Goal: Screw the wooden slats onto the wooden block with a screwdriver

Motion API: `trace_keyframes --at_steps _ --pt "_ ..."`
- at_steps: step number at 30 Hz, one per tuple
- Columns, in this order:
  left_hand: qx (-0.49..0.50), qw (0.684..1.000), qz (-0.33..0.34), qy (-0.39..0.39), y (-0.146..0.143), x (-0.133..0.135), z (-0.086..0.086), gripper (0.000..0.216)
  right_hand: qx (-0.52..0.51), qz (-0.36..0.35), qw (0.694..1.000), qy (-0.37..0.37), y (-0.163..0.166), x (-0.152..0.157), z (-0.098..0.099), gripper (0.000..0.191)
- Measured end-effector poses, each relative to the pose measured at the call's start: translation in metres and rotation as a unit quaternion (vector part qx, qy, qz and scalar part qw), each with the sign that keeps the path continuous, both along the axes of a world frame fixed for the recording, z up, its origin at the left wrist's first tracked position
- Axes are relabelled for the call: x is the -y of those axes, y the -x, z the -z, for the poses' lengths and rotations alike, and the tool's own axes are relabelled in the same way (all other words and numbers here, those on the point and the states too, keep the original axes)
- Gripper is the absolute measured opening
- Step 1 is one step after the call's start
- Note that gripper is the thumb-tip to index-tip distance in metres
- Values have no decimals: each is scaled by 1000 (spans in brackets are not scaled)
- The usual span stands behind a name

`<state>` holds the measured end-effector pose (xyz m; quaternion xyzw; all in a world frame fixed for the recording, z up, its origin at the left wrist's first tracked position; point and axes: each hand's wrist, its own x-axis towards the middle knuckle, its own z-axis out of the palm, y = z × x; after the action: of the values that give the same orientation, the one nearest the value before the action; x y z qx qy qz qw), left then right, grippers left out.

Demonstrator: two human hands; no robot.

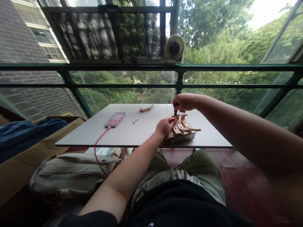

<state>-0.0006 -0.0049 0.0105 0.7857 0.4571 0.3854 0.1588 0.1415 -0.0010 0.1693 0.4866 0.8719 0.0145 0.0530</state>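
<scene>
My right hand is wrapped round the dark handle of a screwdriver, held upright with its tip pointing down. Below it, the fingers of my left hand are pinched together by the screwdriver's lower end, against the leftmost wooden hook. What exactly they grip is too small to make out. Several curved wooden hooks with dark holes lie side by side on a low, shiny-sided block near the table's front edge. Another curved wooden hook rests alone at the back of the table.
On the white table lie two small dark screws and a phone with a red cable hanging over the front edge. A beige backpack and a cardboard box stand at left. A round fan sits beyond the green railing.
</scene>
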Motion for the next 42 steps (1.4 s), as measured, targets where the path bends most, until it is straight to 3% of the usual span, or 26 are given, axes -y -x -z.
trace_keyframes --at_steps 15,24,29,33,42 --pt "-7 1000 15 -9 -1 2 -2 23 38 78 994 -68 8 6 2 58" --pt "-10 1000 14 -14 0 1 0 24 20 94 987 -130 5 0 14 68" --pt "-10 1000 18 -17 2 1 0 25 0 37 991 -125 0 9 16 50" --pt "-11 1000 17 -14 3 1 0 26 -7 -19 995 -93 -5 13 6 36" --pt "-14 1000 16 -16 3 0 1 26 15 -4 1000 -26 2 11 -8 18"
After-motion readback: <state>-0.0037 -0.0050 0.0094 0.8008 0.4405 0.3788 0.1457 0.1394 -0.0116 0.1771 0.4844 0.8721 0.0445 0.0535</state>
